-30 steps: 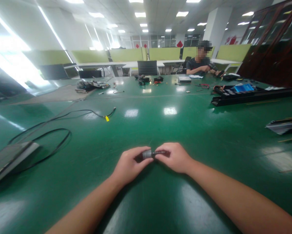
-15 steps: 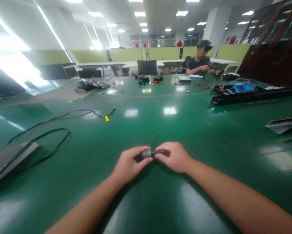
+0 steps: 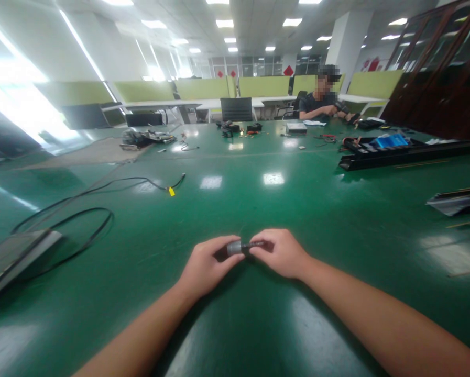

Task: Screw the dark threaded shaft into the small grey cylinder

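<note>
My left hand is closed around a small grey cylinder, thumb below and fingers above. From the cylinder's right end a thin dark stick-like piece runs into my right hand, pinched between thumb and fingertips. The two parts lie in one line, end to end, and I cannot tell whether they are joined. Their outer ends are hidden inside my hands. Both hands are low over the green tabletop.
At left lies a flat grey device with a looping black cable. A yellow-tagged cable is further in. Black rails with a blue item occupy the right. A person sits across the table.
My left hand and the grey cylinder have shifted very slightly left, showing a little more of the dark piece between the hands. My right hand looks still.
</note>
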`<state>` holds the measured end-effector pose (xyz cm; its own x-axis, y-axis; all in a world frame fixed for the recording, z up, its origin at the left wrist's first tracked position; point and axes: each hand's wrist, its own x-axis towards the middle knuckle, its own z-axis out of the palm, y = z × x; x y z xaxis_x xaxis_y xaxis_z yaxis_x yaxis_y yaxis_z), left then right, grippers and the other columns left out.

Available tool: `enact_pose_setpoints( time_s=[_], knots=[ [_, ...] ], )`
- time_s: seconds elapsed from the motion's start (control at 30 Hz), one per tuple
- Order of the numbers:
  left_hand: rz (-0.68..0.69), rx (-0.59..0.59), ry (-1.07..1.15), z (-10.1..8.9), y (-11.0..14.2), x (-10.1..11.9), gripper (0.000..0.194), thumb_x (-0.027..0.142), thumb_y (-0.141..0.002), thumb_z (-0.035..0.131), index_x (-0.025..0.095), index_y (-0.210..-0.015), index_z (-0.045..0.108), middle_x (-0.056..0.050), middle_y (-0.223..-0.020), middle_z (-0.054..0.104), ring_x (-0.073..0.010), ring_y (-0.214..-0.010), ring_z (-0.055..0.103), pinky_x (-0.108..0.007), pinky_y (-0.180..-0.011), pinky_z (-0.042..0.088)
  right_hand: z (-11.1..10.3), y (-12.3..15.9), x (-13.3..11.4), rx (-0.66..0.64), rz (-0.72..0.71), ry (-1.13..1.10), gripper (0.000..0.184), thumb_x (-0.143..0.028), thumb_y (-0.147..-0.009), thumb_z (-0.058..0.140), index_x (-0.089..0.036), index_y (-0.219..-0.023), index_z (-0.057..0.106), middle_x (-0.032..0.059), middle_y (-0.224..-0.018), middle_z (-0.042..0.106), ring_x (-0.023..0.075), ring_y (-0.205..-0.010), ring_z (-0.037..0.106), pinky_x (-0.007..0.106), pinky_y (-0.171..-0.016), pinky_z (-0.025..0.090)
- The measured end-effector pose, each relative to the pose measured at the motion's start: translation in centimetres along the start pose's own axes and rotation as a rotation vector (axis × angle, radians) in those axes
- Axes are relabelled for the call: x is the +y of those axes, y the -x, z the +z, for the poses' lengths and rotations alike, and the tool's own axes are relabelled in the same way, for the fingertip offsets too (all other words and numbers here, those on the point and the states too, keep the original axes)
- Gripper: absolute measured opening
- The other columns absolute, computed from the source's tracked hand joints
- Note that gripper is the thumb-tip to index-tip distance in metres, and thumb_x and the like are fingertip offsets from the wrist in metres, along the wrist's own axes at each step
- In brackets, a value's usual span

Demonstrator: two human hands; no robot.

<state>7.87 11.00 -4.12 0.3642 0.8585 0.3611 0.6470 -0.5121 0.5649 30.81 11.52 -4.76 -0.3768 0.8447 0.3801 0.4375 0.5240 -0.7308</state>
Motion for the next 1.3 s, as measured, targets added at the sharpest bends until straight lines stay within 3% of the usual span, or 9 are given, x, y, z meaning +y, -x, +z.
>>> enact_pose_setpoints(
  time_s=[1.3],
  knots=[
    [-0.014,0.001,0.006,0.04,-0.07,-0.19,0.033,0.041,-0.083,0.071,0.028,-0.113,0.068,-0.001,-0.11,0.072,-0.0195,-0.1,0.068,-0.032,-0.093,0.053,-0.12,-0.01,-0.01,0.017,0.021,0.021,0.009,-0.022,-0.085,0.07,-0.02,-0.093,0.074,0.0004,-0.083,0.072,0.0144,-0.071,0.061,0.025,-0.066,0.043]
  ],
)
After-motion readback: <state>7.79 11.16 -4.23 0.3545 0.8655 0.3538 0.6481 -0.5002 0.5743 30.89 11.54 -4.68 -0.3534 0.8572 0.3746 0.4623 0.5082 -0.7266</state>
